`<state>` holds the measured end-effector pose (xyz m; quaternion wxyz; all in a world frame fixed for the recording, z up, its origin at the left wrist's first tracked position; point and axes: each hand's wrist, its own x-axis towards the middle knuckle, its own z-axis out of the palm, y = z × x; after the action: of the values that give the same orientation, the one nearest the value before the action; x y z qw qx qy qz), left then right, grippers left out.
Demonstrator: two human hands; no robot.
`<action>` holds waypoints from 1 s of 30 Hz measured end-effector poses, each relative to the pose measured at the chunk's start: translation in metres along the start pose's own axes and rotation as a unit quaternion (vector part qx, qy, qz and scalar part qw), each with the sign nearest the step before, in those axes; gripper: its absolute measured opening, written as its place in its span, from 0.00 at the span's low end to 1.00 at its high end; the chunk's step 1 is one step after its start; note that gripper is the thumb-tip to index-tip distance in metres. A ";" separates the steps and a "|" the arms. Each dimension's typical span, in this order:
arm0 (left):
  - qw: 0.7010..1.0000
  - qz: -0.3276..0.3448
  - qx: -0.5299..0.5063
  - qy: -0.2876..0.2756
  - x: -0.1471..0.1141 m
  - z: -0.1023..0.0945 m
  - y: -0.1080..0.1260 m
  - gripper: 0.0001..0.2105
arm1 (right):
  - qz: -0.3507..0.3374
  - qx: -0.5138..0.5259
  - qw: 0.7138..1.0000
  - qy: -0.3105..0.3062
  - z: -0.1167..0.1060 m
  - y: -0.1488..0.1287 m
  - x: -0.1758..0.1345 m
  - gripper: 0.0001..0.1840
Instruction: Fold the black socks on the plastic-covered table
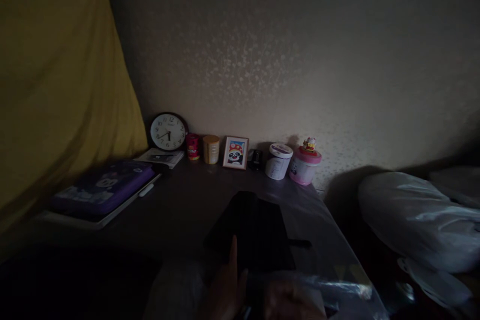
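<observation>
The scene is very dark. My left hand (225, 287) comes in at the bottom centre, index finger stretched forward and thumb apart from it; the other fingers are lost in shadow. Just ahead of its fingertip, a black flat folded item (258, 232) lies on the table, a narrow tab (300, 243) sticking out to its right. What kind of item it is cannot be made out. My right hand (288, 301) is at the bottom edge, near the item's front, blurred and dim. A pale patch shows beside it, but its fingers and anything in them are unclear.
Along the wall stand a clock (168, 131), a red canister (192, 146), a yellow jar (211, 150), a framed panda picture (235, 153), a white tub (278, 161) and a pink-lidded tub (305, 166). A purple case (107, 187) lies left; plastic bags (420, 220) sit right, beyond the table edge.
</observation>
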<state>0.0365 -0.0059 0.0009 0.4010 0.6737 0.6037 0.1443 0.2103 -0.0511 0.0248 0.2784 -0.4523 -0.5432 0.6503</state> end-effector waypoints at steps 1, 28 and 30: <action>1.000 0.003 0.000 0.002 0.001 0.000 -0.001 0.34 | -0.024 -0.012 0.999 0.038 -0.012 -0.007 0.004 0.22; 0.998 -0.049 0.029 -0.007 0.005 0.010 -0.001 0.33 | -0.070 -0.546 0.705 0.447 -0.114 -0.032 0.117 0.15; 0.998 -0.045 0.040 -0.004 0.004 0.009 0.000 0.33 | -0.031 -0.491 0.736 0.466 -0.122 -0.017 0.096 0.14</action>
<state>0.0437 -0.0053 -0.0063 0.3820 0.6618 0.6374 0.0994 0.2749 0.0904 0.0133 0.2561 -0.7554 -0.6031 -0.0078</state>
